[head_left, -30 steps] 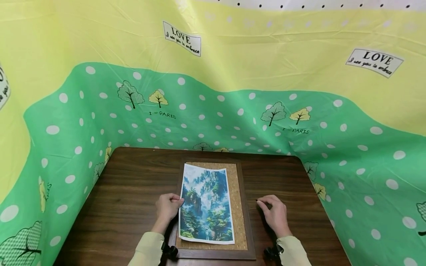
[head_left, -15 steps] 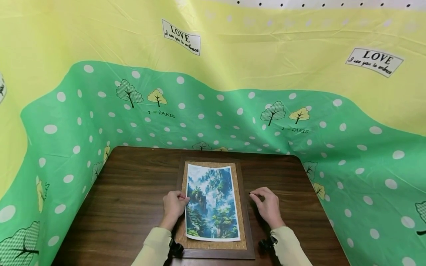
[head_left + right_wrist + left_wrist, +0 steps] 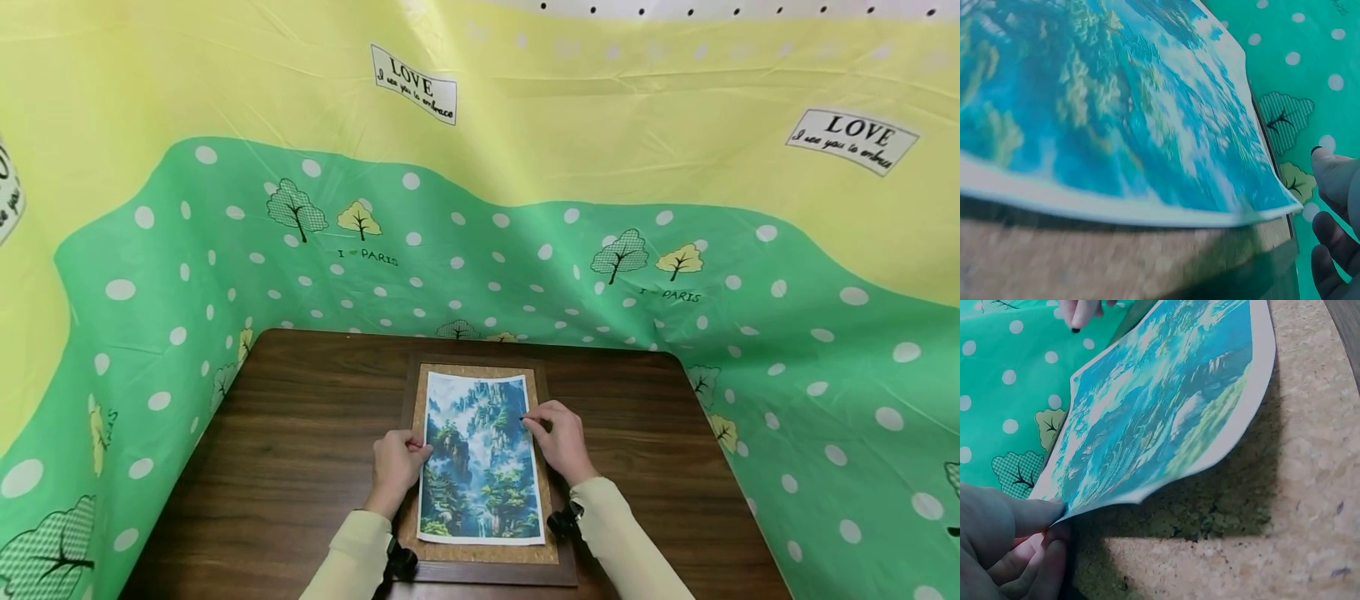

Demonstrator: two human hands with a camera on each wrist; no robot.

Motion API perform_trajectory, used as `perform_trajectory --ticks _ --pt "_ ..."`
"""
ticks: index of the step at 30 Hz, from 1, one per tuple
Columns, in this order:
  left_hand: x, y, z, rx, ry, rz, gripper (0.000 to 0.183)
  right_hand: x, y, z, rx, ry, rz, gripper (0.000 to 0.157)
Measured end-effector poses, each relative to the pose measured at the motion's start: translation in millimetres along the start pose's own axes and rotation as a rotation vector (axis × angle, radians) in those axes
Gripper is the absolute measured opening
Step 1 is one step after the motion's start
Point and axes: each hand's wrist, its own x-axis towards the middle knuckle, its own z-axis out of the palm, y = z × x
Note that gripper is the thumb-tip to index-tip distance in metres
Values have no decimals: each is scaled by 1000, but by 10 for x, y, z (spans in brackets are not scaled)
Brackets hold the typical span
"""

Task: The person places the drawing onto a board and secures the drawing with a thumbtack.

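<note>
A landscape print with a white border lies over a framed cork board. My left hand pinches the print's left edge between thumb and fingers. In the left wrist view, the near part of the print curves up off the cork and casts a shadow. My right hand is over the print's upper right edge, its thumb and forefinger pinching a small black object. Only a dark tip of this object shows in the right wrist view; the fingers hide the rest.
The board's dark wooden frame rests on a brown wood-grain table. A green and yellow printed cloth with white dots hangs around the table's back and sides. Dark wrist cameras are strapped below both hands.
The print has shifted right along with my left hand, now sitting more centrally over the cork. My right hand has moved left from beside the board to over the print's right edge.
</note>
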Motion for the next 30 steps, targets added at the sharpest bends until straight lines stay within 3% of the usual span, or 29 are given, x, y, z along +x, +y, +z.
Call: perform_trajectory --ticks 8,18,30 --pt "39 1 -13 19 11 3 19 227 -75 144 49 -69 26 6" --pt "73 19 -31 10 6 -6 23 506 -91 345 65 -97 -47 9" --pt "-3 -29 -30 -11 -31 11 27 663 -31 507 81 -142 38 8"
